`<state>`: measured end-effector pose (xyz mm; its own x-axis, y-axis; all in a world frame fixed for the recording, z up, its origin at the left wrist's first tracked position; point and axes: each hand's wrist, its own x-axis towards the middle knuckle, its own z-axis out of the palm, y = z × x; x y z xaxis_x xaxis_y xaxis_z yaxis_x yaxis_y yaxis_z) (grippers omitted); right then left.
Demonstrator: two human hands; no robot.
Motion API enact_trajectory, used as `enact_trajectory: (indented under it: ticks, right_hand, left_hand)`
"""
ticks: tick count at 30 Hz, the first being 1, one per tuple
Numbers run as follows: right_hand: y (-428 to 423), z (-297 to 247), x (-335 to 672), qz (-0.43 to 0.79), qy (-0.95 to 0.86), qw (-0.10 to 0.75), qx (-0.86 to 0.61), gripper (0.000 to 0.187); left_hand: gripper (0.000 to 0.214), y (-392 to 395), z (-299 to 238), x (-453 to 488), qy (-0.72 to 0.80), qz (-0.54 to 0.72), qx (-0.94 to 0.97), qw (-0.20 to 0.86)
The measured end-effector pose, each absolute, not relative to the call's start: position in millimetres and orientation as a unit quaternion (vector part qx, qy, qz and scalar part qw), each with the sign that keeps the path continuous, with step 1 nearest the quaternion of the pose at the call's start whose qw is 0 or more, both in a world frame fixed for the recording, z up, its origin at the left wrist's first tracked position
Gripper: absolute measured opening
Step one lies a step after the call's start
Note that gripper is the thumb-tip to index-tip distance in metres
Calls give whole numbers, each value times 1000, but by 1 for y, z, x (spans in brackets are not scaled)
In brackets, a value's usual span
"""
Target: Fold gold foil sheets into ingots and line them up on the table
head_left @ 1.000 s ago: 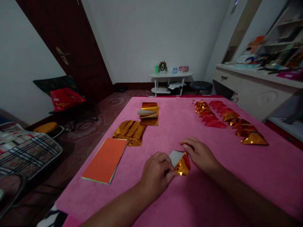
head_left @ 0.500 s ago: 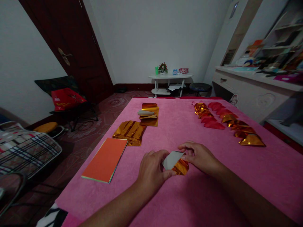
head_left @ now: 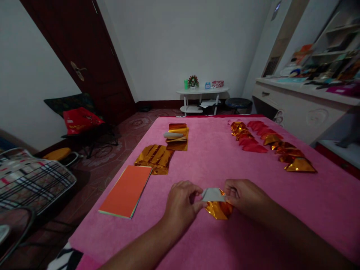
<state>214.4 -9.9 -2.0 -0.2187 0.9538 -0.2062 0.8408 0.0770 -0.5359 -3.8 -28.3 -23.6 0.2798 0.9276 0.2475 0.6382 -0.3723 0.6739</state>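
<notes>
Between my hands is a partly folded piece of gold foil paper [head_left: 218, 210], its pale grey backing showing on the upper part and shiny gold below. My left hand [head_left: 184, 200] pinches its left edge between thumb and fingers. At the right edge my right hand [head_left: 239, 195] has its fingers curled closed on the paper. To the left lies a stack of orange paper [head_left: 126, 191] with a greenish edge. Behind it are crumpled gold foil sheets [head_left: 155, 159] and a further pile of gold foil paper [head_left: 180, 144] with a grey roll-like piece on it.
Folded gold and red foil pieces [head_left: 300, 164] lie in two rows at the table's right. Everything rests on a pink cloth [head_left: 202, 150]. Beyond stand a small white table [head_left: 180, 91] and a dark stool [head_left: 238, 103]; a white cabinet [head_left: 306, 105] is at right.
The foil paper has turned, so its grey side lies across the top with the gold below. My right hand has come lower and closed tighter on its right end.
</notes>
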Motion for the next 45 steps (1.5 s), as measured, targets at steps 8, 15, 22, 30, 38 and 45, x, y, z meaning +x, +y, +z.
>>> enact_trajectory:
  ticks: [8, 15, 22, 30, 38, 45]
  right_hand:
    - [-8, -1, 220, 389, -702, 138, -580, 3]
    - [-8, 5, 225, 475, -676, 141, -546, 13]
    - [-9, -2, 225, 481, -665, 168, -546, 10]
    - [-14, 4, 237, 580, -614, 186, -503, 23]
    - [-12, 5, 234, 588, -606, 186, -503, 28]
    - [-20, -6, 221, 372, -700, 177, -583, 14]
  left_hand:
    - [5, -32, -27, -1, 460, 326, 791, 237]
    - [10, -35, -21, 3, 466, 301, 802, 221]
    - [11, -31, -17, 8, 513, 273, 782, 225]
    - [22, -24, -14, 7, 507, 241, 793, 238]
    - [24, -23, -19, 7, 504, 251, 792, 236]
    - [20, -23, -15, 7, 504, 235, 798, 230]
